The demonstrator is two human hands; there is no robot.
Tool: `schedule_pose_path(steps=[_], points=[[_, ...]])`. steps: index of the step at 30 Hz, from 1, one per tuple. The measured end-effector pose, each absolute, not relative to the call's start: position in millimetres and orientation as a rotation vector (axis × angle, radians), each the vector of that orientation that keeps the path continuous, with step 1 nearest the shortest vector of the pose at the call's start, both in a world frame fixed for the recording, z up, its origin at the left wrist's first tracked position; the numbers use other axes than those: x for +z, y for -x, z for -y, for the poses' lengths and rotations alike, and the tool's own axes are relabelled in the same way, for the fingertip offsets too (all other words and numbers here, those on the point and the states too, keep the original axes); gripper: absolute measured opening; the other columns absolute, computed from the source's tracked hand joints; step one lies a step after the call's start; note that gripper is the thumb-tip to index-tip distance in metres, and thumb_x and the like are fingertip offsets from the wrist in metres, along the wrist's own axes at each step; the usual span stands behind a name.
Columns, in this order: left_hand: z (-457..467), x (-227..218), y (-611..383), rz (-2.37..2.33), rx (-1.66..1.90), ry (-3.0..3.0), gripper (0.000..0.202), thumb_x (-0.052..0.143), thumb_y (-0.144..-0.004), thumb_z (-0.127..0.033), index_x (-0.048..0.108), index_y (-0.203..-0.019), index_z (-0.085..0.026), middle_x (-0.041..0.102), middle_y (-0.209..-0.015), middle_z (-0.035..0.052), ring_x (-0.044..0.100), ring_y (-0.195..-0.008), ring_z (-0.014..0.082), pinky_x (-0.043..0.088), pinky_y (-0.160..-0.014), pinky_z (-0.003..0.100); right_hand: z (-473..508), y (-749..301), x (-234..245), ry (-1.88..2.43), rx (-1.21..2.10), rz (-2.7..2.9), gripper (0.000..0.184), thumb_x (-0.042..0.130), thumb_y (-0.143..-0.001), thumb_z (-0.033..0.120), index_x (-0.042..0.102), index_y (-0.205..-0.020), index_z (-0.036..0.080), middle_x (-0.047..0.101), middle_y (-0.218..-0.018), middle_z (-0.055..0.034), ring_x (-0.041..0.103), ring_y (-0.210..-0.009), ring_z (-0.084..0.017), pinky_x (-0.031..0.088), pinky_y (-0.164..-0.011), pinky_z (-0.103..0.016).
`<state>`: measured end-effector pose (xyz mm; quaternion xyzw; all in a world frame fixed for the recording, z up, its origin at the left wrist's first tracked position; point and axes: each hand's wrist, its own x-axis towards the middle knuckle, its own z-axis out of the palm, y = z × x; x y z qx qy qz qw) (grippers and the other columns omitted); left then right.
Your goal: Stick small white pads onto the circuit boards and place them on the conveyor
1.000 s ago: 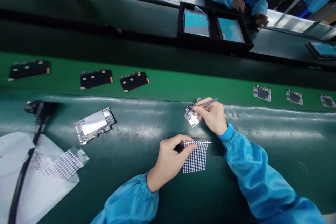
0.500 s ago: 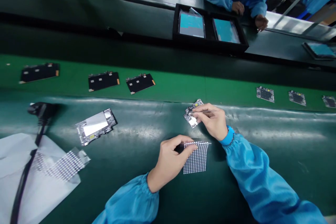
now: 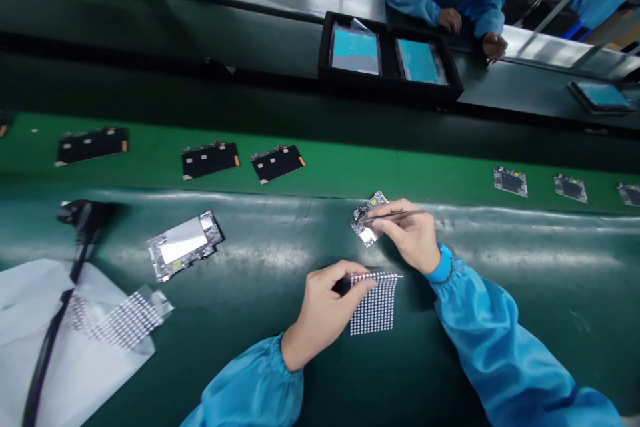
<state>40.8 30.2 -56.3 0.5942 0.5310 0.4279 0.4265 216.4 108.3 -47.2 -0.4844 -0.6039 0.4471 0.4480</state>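
My left hand (image 3: 327, 303) pinches the top edge of a sheet of small white round stickers (image 3: 374, 307), which hangs down from the fingers. My right hand (image 3: 410, 233) is closed on thin metal tweezers (image 3: 395, 215); their tips reach over a small circuit board (image 3: 369, 230) lying tilted on the green work surface. The fingers hide part of that board. To the left lies a larger circuit board (image 3: 185, 243) with a shiny silver plate.
Black-covered boards (image 3: 210, 160) and bare boards (image 3: 510, 181) lie along the green belt (image 3: 350, 167). A black plug cable (image 3: 60, 320) crosses a white bag (image 3: 25, 293) with another dotted sheet (image 3: 133, 317). Opposite, a person's hands (image 3: 450, 20) rest near a black tray (image 3: 390, 88).
My right hand has shifted slightly right and its tweezers have tilted over the board. The boards on the belt appear a little farther right. My left hand keeps its hold on the sheet.
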Motion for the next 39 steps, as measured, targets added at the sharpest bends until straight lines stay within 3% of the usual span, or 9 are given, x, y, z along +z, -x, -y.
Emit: schedule_pose_path(steps=[9, 13, 16, 20, 25, 27, 31, 35, 39], points=[[-28.8, -50.7, -38.1, -1.319, 1.116, -1.505, 0.006, 0.080, -0.077, -0.016, 0.077, -0.080, -0.020, 0.079, -0.073, -0.0007, 0.074, -0.065, 0.0154, 0.058, -0.064, 0.022, -170.2, -228.8, -50.9, 1.159, 0.871, 1.375, 0.014, 0.072, -0.085, 0.029, 0.066, -0.090, 0.018, 0.077, -0.090, -0.0074, 0.075, -0.084, -0.022, 0.060, -0.077, -0.037], [-26.8, -45.8, -28.3, -1.312, 1.133, -1.509, 0.008, 0.081, -0.076, -0.015, 0.077, -0.081, -0.019, 0.079, -0.075, -0.0001, 0.074, -0.065, 0.0153, 0.057, -0.065, 0.022, -202.7, -188.2, -25.6, 1.024, 0.636, 1.721, 0.019, 0.050, -0.094, 0.019, 0.069, -0.095, 0.018, 0.075, -0.096, -0.0068, 0.071, -0.094, -0.022, 0.056, -0.086, -0.037], [-25.8, -46.1, -17.2, -1.296, 1.121, -1.545, 0.008, 0.081, -0.076, -0.014, 0.077, -0.080, -0.020, 0.078, -0.073, -0.0005, 0.073, -0.063, 0.0149, 0.056, -0.063, 0.022, -217.4, -140.0, -19.1, 1.046, 0.458, 2.297, 0.029, 0.051, -0.092, 0.015, 0.073, -0.110, 0.020, 0.072, -0.114, -0.0071, 0.069, -0.100, -0.024, 0.053, -0.087, -0.035], [-26.7, -51.8, -6.6, -1.333, 1.160, -1.526, 0.009, 0.081, -0.076, -0.014, 0.077, -0.081, -0.020, 0.079, -0.074, -0.0005, 0.074, -0.065, 0.0155, 0.057, -0.065, 0.022, -240.8, -102.5, -34.3, 1.132, 0.270, 2.716, 0.045, 0.067, -0.092, 0.035, 0.062, -0.136, 0.026, 0.061, -0.138, -0.0059, 0.068, -0.100, -0.026, 0.051, -0.075, -0.034], [-29.3, -53.5, -4.0, -1.328, 1.183, -1.473, 0.009, 0.080, -0.077, -0.013, 0.077, -0.081, -0.020, 0.079, -0.075, -0.0006, 0.074, -0.066, 0.0152, 0.057, -0.067, 0.022, -252.8, -124.4, -43.3, 1.373, 0.074, 2.679, 0.031, 0.043, -0.105, 0.032, 0.072, -0.115, 0.024, 0.069, -0.118, -0.0073, 0.070, -0.092, -0.023, 0.046, -0.067, -0.031], [-30.3, -52.9, -4.4, -1.325, 1.185, -1.463, 0.009, 0.080, -0.077, -0.013, 0.077, -0.081, -0.020, 0.079, -0.074, -0.0008, 0.074, -0.066, 0.0150, 0.058, -0.067, 0.022, -254.1, -133.6, -42.1, 1.399, 0.082, 2.603, 0.031, 0.049, -0.103, 0.039, 0.069, -0.121, 0.024, 0.067, -0.127, -0.0073, 0.069, -0.098, -0.024, 0.048, -0.071, -0.031], [-31.6, -54.9, -5.0, -1.304, 1.181, -1.478, 0.007, 0.079, -0.078, -0.015, 0.076, -0.081, -0.020, 0.078, -0.073, -0.0008, 0.073, -0.064, 0.0149, 0.058, -0.065, 0.021, -263.2, -121.4, -39.5, 1.296, 0.142, 2.679, 0.068, 0.068, -0.090, 0.052, 0.048, -0.147, 0.021, 0.053, -0.151, -0.0103, 0.063, -0.118, -0.029, 0.050, -0.085, -0.034], [-32.5, -58.7, -3.7, -1.305, 1.217, -1.500, 0.005, 0.077, -0.079, -0.017, 0.076, -0.082, -0.021, 0.078, -0.073, -0.0013, 0.073, -0.063, 0.0147, 0.058, -0.067, 0.022, -268.0, -106.2, -28.3, 1.396, 0.122, 2.733, 0.034, 0.053, -0.101, 0.040, 0.067, -0.122, 0.018, 0.067, -0.129, -0.0116, 0.069, -0.098, -0.026, 0.047, -0.076, -0.033], [-34.6, -59.4, -2.5, -1.321, 1.223, -1.495, 0.004, 0.076, -0.080, -0.019, 0.077, -0.082, -0.022, 0.078, -0.074, -0.0014, 0.073, -0.064, 0.0153, 0.059, -0.066, 0.022, -240.6, -141.8, -15.8, 1.582, 0.341, 2.106, 0.037, 0.048, -0.100, 0.040, 0.068, -0.080, 0.017, 0.069, -0.087, -0.0069, 0.063, -0.075, -0.020, 0.040, -0.062, -0.029]])
